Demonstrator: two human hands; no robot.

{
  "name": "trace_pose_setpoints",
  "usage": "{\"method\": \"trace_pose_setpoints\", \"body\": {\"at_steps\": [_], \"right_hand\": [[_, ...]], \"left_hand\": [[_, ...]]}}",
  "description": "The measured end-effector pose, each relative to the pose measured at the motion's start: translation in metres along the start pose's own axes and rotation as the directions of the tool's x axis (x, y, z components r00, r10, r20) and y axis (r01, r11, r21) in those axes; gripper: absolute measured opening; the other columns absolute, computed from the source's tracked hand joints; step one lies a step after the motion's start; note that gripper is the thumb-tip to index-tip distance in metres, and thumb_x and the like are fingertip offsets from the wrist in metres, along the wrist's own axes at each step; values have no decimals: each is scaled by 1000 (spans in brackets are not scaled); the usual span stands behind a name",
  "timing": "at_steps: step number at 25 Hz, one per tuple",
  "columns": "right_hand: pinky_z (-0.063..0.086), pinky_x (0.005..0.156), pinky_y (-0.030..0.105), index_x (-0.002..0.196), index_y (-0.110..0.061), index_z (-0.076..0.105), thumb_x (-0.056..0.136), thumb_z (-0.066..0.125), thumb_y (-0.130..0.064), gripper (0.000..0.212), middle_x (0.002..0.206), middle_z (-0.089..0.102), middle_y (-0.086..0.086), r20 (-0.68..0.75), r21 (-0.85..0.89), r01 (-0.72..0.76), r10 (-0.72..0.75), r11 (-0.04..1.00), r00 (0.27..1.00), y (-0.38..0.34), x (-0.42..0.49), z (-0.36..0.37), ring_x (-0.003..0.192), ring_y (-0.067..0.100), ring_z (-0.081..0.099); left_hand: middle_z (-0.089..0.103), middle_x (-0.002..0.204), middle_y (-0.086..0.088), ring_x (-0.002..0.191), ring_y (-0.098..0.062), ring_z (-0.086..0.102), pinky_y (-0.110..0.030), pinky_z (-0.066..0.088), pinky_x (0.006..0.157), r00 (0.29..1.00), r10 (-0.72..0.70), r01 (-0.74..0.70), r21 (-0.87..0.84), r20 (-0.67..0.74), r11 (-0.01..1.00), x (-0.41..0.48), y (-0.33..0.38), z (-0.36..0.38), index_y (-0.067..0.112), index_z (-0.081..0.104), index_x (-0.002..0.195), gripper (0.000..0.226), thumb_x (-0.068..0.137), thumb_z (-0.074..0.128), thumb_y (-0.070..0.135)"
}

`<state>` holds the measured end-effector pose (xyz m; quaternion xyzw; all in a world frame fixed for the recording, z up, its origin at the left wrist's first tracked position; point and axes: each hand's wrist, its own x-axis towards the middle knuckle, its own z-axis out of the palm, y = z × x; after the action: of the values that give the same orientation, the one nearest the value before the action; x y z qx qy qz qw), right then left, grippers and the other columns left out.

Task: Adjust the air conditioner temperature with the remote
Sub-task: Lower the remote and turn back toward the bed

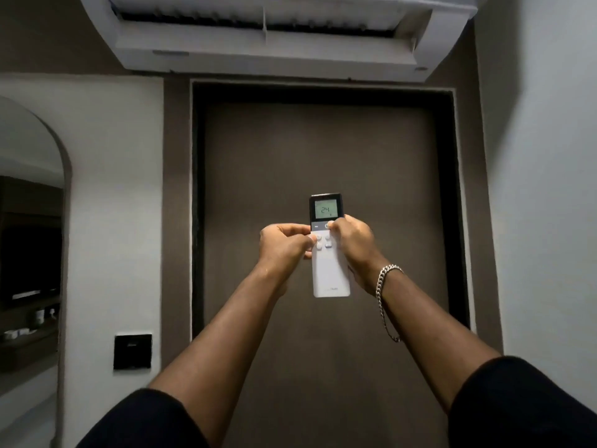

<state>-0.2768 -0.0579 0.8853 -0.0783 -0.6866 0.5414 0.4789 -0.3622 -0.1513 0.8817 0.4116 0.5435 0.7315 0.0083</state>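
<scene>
A white remote [330, 273] with a dark top and a lit screen reading 24 is held upright at arm's length, pointing up toward the white air conditioner [274, 33] mounted high on the wall, whose flap is open. My left hand [284, 245] grips the remote's left edge, its thumb on the left buttons. My right hand [353, 242], with a silver chain bracelet on the wrist, grips the right edge, thumb on a button just below the screen.
A brown door [323, 156] in a dark frame fills the wall straight ahead. A black switch plate [132, 351] sits on the white wall at lower left. An arched mirror [29, 237] at the far left shows dark shelving.
</scene>
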Motion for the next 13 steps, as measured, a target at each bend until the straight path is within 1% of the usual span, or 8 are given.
{"method": "trace_pose_setpoints", "body": {"at_steps": [2, 4, 5, 7, 8, 10, 12, 13], "right_hand": [[49, 74, 41, 100, 5, 60, 90, 48, -13, 24, 99, 68, 27, -48, -61, -78, 75, 995, 996, 27, -13, -19, 81, 30, 61], [53, 72, 43, 108, 14, 60, 89, 52, -14, 35, 110, 70, 31, -108, -140, -172, 158, 975, 982, 58, -34, -42, 83, 32, 66], [56, 72, 46, 108, 15, 61, 88, 56, -14, 36, 111, 70, 31, -146, -171, -211, 187, 962, 971, 74, -44, -54, 86, 35, 70], [60, 75, 49, 94, 13, 66, 84, 65, -17, 32, 101, 74, 27, -244, -247, -317, 258, 916, 935, 114, -75, -84, 93, 38, 74], [63, 74, 50, 81, 7, 68, 82, 68, -20, 27, 94, 76, 22, -293, -273, -381, 301, 883, 907, 135, -92, -103, 92, 36, 75], [64, 67, 46, 61, -9, 58, 78, 73, -25, 27, 88, 77, 19, -391, -299, -511, 385, 806, 836, 182, -136, -145, 81, 28, 77], [63, 53, 35, 57, -15, 50, 77, 76, -24, 34, 90, 77, 21, -491, -263, -639, 469, 723, 734, 226, -189, -188, 68, 22, 77], [61, 49, 31, 59, -15, 52, 78, 76, -23, 32, 90, 77, 20, -535, -231, -699, 512, 677, 672, 249, -215, -210, 67, 22, 77]], "left_hand": [[73, 93, -19, 74, -23, 71, -24, 53, 56, 995, -84, 82, 26, 58, 996, -9, -27, 11, 2, 70, 86, 12, 80, 64, -7], [71, 93, -20, 79, -27, 69, -28, 54, 61, 978, -176, 172, 46, 112, 984, -24, -62, 28, 5, 68, 79, 18, 81, 59, -11], [70, 90, -18, 81, -28, 68, -29, 54, 62, 967, -222, 218, 49, 128, 975, -32, -80, 37, 6, 67, 76, 21, 80, 58, -13], [70, 85, -13, 80, -25, 70, -27, 56, 59, 924, -349, 342, 74, 155, 937, -58, -125, 62, 8, 66, 73, 25, 80, 56, -14], [70, 84, -11, 78, -22, 71, -24, 57, 57, 893, -412, 400, 97, 182, 911, -73, -150, 77, 9, 67, 73, 26, 79, 56, -13], [73, 84, -8, 79, -19, 72, -23, 58, 57, 809, -528, 501, 167, 258, 849, -112, -206, 113, 10, 69, 74, 24, 79, 59, -11], [77, 76, -2, 75, -16, 75, -24, 58, 58, 688, -620, 569, 251, 376, 783, -162, -261, 150, 12, 71, 74, 25, 79, 61, -10], [77, 68, 1, 68, -14, 74, -25, 57, 57, 624, -654, 591, 289, 428, 753, -189, -288, 169, 13, 71, 72, 27, 79, 60, -11]]}}
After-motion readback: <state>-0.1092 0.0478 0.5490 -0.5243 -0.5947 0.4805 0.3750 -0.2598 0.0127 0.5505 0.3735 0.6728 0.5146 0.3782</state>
